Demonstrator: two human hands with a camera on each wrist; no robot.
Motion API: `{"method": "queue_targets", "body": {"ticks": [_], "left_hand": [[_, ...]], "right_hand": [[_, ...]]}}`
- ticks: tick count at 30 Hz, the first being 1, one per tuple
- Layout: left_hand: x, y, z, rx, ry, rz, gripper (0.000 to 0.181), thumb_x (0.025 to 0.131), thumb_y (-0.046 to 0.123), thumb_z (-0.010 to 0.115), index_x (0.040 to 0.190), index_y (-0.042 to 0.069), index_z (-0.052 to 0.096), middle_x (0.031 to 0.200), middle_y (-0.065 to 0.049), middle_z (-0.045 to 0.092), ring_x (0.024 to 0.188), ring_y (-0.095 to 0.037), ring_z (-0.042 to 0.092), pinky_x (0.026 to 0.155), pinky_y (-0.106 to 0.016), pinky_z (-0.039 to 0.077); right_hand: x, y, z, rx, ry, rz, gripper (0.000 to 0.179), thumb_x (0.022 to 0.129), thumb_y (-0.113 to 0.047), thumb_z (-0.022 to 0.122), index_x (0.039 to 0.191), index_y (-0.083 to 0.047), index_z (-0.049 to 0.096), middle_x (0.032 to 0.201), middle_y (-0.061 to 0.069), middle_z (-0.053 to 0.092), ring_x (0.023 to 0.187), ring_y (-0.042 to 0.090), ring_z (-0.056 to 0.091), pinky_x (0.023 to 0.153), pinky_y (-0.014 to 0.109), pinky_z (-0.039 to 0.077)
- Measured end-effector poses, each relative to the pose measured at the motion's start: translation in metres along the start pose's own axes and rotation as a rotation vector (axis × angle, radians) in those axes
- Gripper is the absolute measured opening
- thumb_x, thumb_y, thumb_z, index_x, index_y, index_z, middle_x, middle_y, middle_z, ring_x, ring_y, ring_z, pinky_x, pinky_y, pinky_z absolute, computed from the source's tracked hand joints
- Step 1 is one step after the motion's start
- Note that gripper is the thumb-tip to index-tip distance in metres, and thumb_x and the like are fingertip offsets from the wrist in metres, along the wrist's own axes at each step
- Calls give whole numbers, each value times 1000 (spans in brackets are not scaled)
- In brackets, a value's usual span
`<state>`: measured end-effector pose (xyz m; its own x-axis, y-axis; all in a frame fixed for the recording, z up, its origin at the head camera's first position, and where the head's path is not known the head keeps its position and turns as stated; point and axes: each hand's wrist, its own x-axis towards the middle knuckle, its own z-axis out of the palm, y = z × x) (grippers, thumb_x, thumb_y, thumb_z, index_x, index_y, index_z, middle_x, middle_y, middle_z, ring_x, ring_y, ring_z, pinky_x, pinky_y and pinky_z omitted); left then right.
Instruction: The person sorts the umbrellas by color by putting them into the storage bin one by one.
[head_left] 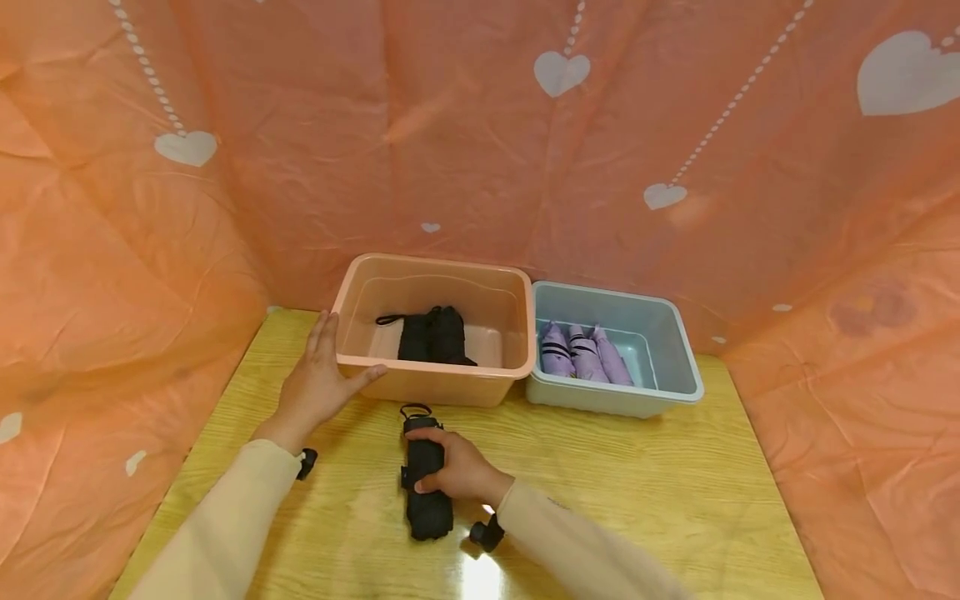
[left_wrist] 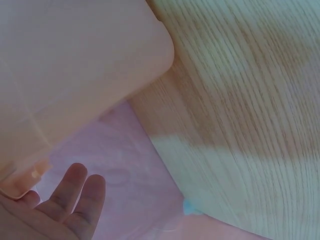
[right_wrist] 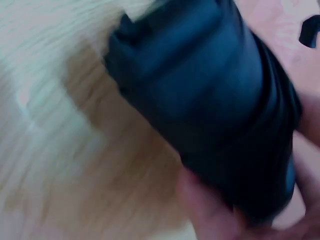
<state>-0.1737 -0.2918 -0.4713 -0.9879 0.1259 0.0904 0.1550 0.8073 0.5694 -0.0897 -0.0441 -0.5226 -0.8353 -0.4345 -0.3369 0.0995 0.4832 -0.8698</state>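
Note:
My right hand grips a folded black umbrella, thumb on one side and fingers over the other. The umbrella points away from me in the head view, its wrist loop toward the orange bin. In the right wrist view the black umbrella fills much of the picture, slightly blurred. My left hand is at that bin's near left corner, fingers extended along the left side and thumb at the front rim. The left wrist view shows its fingers fairly straight beside the bin wall. Black folded umbrellas lie inside the bin.
Right of the orange bin stands a grey-blue bin holding three lilac folded umbrellas. Both bins rest at the back of a wood-grain table. An orange curtain with white hearts hangs behind and at both sides.

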Motion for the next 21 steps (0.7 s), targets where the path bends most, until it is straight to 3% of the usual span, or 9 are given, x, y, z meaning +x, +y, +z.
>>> {"method": "queue_targets", "body": {"ticks": [4,9,14,16,21], "left_hand": [[0,0,-2,-1,-11,-1,122,82,75,62,161,10,-4,166,-8,-8,122,-58,45,78,-65,49],[0,0,-4,11,-6,-14,122,82,76,60,161,12,-6,166,-8,-9,121,-58,47,75,-64,50],[-2,0,-3,10,-11,-12,122,82,76,60,160,10,-6,166,-8,-10,123,-59,45,77,-66,49],[-2,0,-2,8,-12,-11,122,82,76,60,161,11,-6,166,-7,-11,119,-59,47,72,-62,51],[-1,2,-2,2,-15,-17,120,83,75,61,161,13,-7,166,-5,-12,116,-59,49,67,-59,52]], "right_hand": [[-12,4,-12,182,-165,-67,73,78,7,81,141,-21,57,127,3,57,97,16,64,79,33,55],[-32,1,-29,297,-302,-175,73,81,7,78,144,-19,53,136,2,53,106,20,64,83,36,56],[-53,-18,-54,324,-296,-239,73,82,4,78,145,-21,52,144,3,47,113,25,61,85,40,55],[-58,-30,-67,352,-281,-261,73,83,5,77,147,-19,51,145,7,45,114,28,60,86,44,55],[-57,-65,-106,367,-266,-367,74,83,8,76,148,-11,47,147,13,41,121,34,54,92,50,51]]}}
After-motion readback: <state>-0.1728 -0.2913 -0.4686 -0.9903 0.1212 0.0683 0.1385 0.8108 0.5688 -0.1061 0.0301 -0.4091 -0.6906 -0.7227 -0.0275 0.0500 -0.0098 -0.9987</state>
